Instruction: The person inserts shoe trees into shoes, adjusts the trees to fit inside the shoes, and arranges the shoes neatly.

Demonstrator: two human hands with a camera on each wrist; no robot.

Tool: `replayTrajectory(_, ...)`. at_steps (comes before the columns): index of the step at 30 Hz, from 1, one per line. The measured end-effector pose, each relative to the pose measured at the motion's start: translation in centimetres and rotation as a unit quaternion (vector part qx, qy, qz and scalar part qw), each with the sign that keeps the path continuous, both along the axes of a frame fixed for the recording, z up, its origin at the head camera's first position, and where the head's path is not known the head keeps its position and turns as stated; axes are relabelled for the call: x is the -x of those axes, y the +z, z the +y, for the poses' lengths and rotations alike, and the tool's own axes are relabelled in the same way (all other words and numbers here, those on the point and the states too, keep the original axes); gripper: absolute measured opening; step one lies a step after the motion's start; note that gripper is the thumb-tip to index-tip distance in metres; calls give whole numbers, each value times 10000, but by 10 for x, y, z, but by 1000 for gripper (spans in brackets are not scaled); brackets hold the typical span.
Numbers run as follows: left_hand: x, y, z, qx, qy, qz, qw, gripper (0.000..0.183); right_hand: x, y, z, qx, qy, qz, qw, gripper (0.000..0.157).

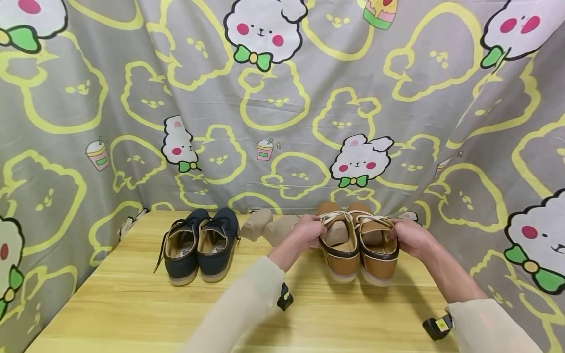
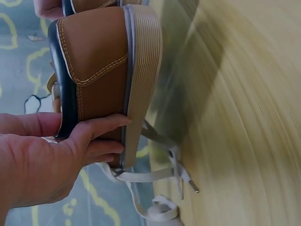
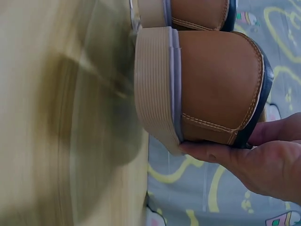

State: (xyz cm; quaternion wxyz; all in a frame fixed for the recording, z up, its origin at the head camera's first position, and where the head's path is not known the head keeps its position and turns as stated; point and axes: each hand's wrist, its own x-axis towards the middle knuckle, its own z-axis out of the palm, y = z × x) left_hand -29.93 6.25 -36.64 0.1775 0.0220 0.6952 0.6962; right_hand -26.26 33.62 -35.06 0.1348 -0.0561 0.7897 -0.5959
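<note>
Two brown leather shoes, a left one (image 1: 343,260) and a right one (image 1: 380,264), are side by side with heels toward me and white laces loose. My left hand (image 1: 309,231) grips the left shoe's outer side, thumb inside the opening and fingers along the outside down to the sole (image 2: 143,61). On the other side, my right hand (image 1: 412,236) pinches the right shoe's collar in the same way. Both soles appear raised off the table, with shadow beneath. Beige stuffing (image 1: 337,233) shows inside the shoes; their toes are partly hidden by the laces.
A pair of dark navy shoes (image 1: 181,264) stands on the wooden table (image 1: 132,314) at the left. Beige wads (image 1: 257,224) lie between the pairs, partly behind my left hand. A grey patterned curtain (image 1: 282,113) encloses the table's back and sides.
</note>
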Motion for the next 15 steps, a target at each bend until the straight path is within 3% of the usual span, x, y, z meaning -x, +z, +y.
replayTrajectory(3, 6, -8, 7, -154, 101, -32, 9998, 72, 10, -4, 7, -6, 70, -11, 10000, 44)
replayTrajectory(6, 11, -17, 14, -297, 213, -65, 9993, 37, 17, -13, 12, 116, 11, -37, 9999, 36)
replayTrajectory(8, 13, -24, 19, -239, 246, -67, 9994, 27, 20, -21, 15, 198, -38, -89, 9998, 35)
replayTrajectory(15, 15, -41, 29, -147, 404, -34, 9991, 29, 23, -40, 18, 478, -173, -275, 9983, 29)
